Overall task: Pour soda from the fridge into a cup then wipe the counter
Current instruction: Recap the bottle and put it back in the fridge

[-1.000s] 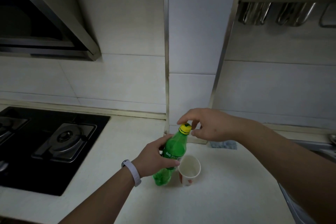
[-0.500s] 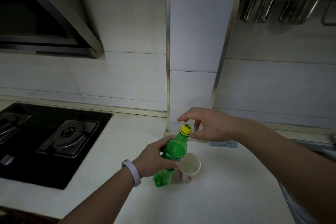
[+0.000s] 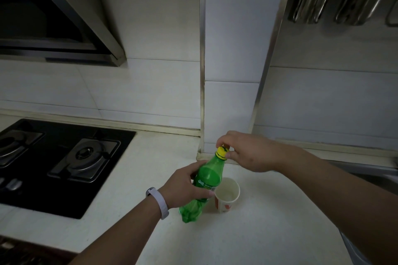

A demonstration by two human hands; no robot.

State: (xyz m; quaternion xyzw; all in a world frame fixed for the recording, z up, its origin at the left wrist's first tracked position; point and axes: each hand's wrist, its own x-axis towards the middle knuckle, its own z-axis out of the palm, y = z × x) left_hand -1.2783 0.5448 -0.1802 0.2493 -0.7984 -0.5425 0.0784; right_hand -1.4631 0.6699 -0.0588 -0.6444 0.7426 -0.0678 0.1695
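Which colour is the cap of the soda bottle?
Yellow cap, on the green soda bottle; head view.

Your left grip closes round the green bottle, which stands tilted on the white table; your right grip pinches its yellow cap. A paper cup stands just right of the left grip, touching or nearly touching the bottle and blocking that side. Just beyond the right grip rises the tiled wall column, closing off forward reach. Well left of the left grip lies the black gas hob. Bare table spreads nearer you, below both grips. High above the right grip hang steel utensils.
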